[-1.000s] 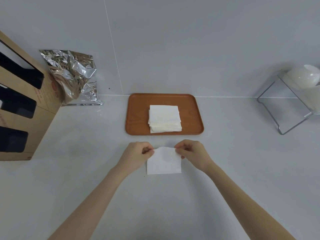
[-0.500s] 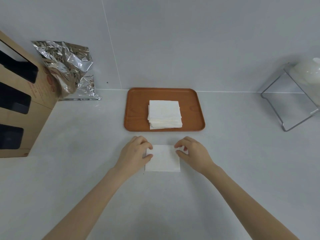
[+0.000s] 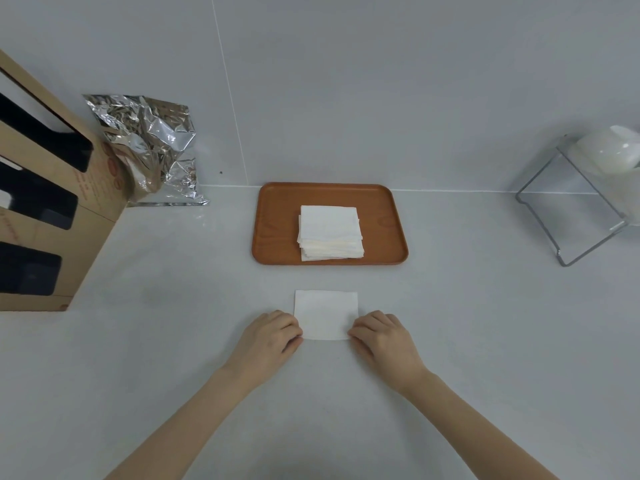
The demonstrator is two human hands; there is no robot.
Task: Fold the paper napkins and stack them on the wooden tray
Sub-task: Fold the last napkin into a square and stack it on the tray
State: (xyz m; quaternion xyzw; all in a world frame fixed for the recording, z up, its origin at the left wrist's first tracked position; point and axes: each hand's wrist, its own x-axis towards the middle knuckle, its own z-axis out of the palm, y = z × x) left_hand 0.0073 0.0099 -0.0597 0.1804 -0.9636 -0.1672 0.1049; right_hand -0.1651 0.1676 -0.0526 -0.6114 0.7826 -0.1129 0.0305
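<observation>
A white folded napkin (image 3: 325, 314) lies flat on the grey counter, just in front of the wooden tray (image 3: 277, 223). On the tray sits a stack of folded white napkins (image 3: 329, 232). My left hand (image 3: 268, 336) has its curled fingers on the napkin's near left corner. My right hand (image 3: 382, 336) does the same at the near right corner. Both hands' fingertips cover those corners, and the far edge of the napkin lies free.
A brown cardboard box with dark cut-outs (image 3: 48, 202) stands at the left, with a crumpled silver foil bag (image 3: 152, 147) behind it. At the right a wire-framed stand (image 3: 575, 220) carries a white bowl (image 3: 609, 152). The wall rises right behind the tray.
The napkin's raised far edge came down and it now lies flat. Both hands slid from its far corners to its near corners.
</observation>
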